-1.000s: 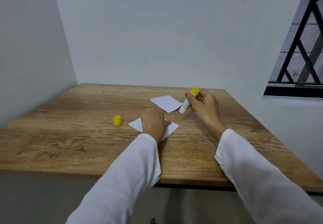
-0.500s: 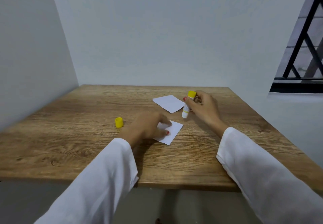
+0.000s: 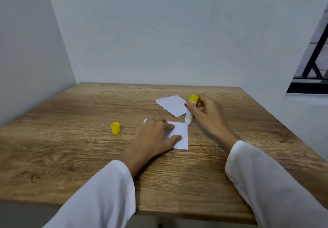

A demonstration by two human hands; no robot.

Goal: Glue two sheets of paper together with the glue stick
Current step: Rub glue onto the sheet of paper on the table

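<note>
Fingers [image 3: 192, 109] of my right hand [image 3: 206, 114] grip the white-and-yellow glue stick [image 3: 190, 111], upright, tip at the far corner of the small white paper sheet [image 3: 180, 135] that my left hand [image 3: 154, 139] presses flat.

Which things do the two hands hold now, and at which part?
The right hand grips the glue stick around its upper body. The left hand holds nothing; it presses the near paper flat.

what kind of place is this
Probably a plain indoor room with a small craft or desk setup: a wooden table pushed into a corner of bare white walls, and a window with a black metal grille at the right.
</note>
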